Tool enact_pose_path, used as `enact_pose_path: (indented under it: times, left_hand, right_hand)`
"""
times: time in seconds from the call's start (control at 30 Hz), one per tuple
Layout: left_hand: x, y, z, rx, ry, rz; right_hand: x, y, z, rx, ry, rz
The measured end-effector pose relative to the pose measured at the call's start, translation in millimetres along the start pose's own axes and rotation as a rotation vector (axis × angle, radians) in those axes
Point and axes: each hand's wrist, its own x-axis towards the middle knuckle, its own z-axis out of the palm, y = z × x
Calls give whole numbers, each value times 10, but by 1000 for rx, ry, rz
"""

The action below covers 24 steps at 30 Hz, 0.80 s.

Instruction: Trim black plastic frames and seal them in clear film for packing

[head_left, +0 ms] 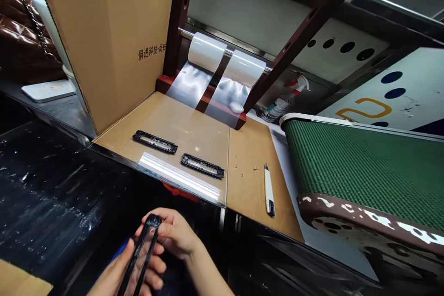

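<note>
Both my hands hold one long black plastic frame part [140,254] low in the view, in front of the bench edge. My right hand [176,233] pinches its upper end with thumb and fingers. My left hand [121,273] wraps its lower half from below. Two more black frame parts [154,142] [202,166] lie flat on a clear sheet [187,125] on the cardboard-covered bench.
Two rolls of clear film [207,52] [244,68] hang on a rod at the back. A large cardboard box [111,32] stands to the left. A white utility knife [268,189] lies near a green conveyor belt [364,166]. A spray bottle [286,99] stands behind.
</note>
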Motion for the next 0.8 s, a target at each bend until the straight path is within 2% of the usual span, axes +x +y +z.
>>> enact_pose_path:
  times: [0.1,0.27,0.4,0.5,0.6,0.8]
  left_hand:
    - [13,43,-238,96,83,18]
    - [70,143,-544,364,107,153]
    - [155,176,-608,642,27,185]
    - [202,119,-612,755,104,234]
    - [213,51,-637,763,181,284]
    - [139,98,-720,818,36,200]
  right_hand:
    - [-27,-56,-25,-9,99,-38]
    - [-28,-88,-92,-75,177,-87]
    - [-5,-35,-45,-134,305,-153]
    - [-14,-13,22,-164,393,-176]
    - [-38,-9,56,-170,430,-181]
    - [-30,140,-29,-135,389,-199]
